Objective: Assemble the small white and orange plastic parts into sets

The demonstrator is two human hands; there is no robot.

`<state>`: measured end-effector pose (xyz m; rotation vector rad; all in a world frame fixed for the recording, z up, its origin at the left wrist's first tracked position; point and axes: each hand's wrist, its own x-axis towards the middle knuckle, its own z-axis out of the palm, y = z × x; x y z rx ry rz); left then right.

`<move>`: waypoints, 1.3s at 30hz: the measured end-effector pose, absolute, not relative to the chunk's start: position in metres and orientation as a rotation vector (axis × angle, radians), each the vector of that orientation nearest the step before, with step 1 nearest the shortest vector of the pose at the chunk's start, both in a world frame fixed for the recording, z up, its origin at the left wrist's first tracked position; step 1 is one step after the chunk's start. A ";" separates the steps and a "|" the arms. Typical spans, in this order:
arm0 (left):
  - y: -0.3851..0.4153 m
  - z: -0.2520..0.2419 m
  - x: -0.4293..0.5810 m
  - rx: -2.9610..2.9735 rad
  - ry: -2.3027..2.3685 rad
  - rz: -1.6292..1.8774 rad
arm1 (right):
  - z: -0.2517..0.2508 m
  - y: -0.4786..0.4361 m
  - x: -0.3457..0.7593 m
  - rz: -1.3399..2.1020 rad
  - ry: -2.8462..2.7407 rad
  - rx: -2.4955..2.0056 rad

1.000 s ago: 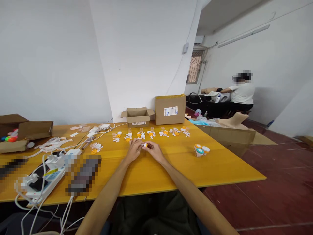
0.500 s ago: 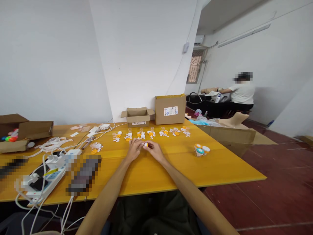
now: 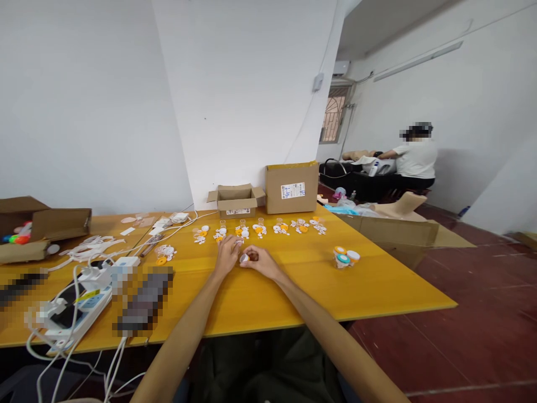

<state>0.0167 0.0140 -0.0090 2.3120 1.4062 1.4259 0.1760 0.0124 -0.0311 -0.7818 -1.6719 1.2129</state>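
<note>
Pinching a small white-topped piece (image 3: 244,258) at centre frame in the curled right hand (image 3: 260,263), likely for fine control — with left hand (image 3: 229,254) half-curled beside, too hidden to tell if empty — before clusters of small parts (image 3: 260,230) spaced along the tabletop (image 3: 310,285), probably for separation.

Left grip (image 3: 227,254) near curled right grip (image 3: 263,263)

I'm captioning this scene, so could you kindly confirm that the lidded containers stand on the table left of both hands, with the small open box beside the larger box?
Not quite: the head view shows the lidded containers on the table right of both the left hand and the right hand, with the small open box beside the larger box.
</note>
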 end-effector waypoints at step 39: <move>0.005 -0.003 0.027 2.284 1.337 1.196 | -0.029 0.017 0.184 0.835 -1.644 -0.871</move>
